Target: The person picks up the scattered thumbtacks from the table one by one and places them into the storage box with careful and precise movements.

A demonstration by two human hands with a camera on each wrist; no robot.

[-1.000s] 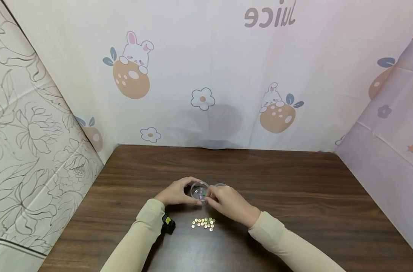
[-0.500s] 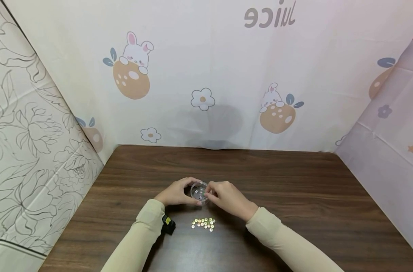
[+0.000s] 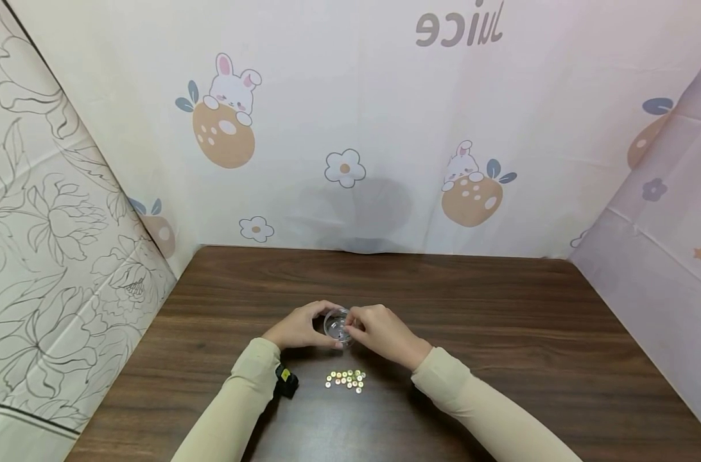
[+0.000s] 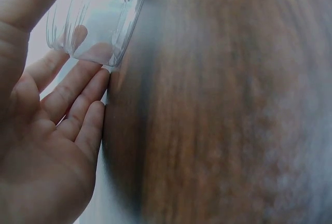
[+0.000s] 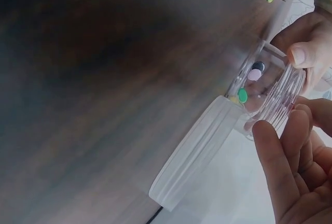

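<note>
A small round clear plastic jar (image 3: pixel 336 326) stands on the table. Its near and far sides are held by the left hand (image 3: pixel 298 328), thumb in front and fingers behind. Inside the jar are thumbtacks, among them a black one (image 5: pixel 259 66), a pink one (image 5: pixel 254 74) and a green one (image 5: pixel 242 95). The right hand (image 3: pixel 381 330) has its bent fingers at the jar's mouth, thumb and index finger close together; whether a thumbtack is between them is hidden. Closer to the person lie several thumbtacks (image 3: pixel 348 378), pins up with gold undersides.
A clear round lid (image 5: pixel 194 154) lies against the jar, behind the right hand in the head view. The dark wooden table (image 3: pixel 472 301) is bounded by a patterned curtain (image 3: pixel 356 128) at the back and sides. A black wrist device (image 3: pixel 287 382) sits under the left forearm.
My right hand has shifted slightly left, its fingertips now further over the jar's mouth, and it hides the lid. The left hand, jar and loose thumbtacks have stayed put.
</note>
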